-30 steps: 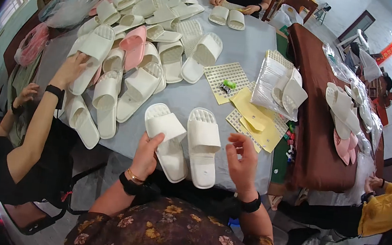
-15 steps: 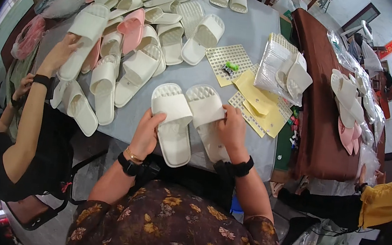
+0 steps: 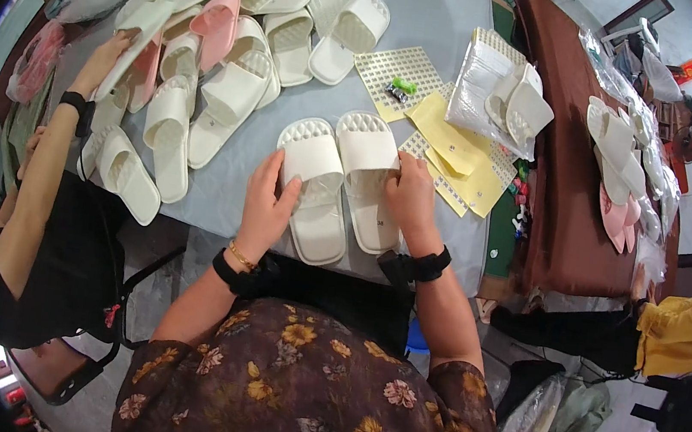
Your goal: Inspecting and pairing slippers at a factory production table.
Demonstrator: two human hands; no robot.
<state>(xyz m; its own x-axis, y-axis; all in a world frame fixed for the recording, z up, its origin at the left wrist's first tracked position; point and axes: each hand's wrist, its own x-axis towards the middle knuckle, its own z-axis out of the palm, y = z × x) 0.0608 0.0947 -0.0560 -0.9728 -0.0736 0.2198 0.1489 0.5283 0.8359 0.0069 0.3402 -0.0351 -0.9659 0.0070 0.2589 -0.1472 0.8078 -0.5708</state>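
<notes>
Two white slide slippers lie side by side at the near table edge, toes away from me. My left hand (image 3: 268,205) grips the outer side of the left slipper (image 3: 318,226), its thumb beside the strap. My right hand (image 3: 414,197) holds the right slipper (image 3: 371,212) by the outer edge of its strap, the fingertips partly hidden. Beyond them lie yellow sticker sheets (image 3: 450,141), with a small green bow-like charm (image 3: 402,86) and a dark one next to it on a dotted sheet (image 3: 382,63).
Many white slippers and a pink slipper (image 3: 215,27) heap at the far left. There a co-worker's hand (image 3: 109,57) holds a white slipper. A clear plastic pack with white slippers (image 3: 518,106) lies right. Further right, more slippers (image 3: 615,150) rest on a brown-covered surface (image 3: 568,235).
Both slippers now sit more upright and nearly parallel, the right one turned straighter. My left thumb has slid lower off the strap's face. The co-worker's slipper has tilted at the left.
</notes>
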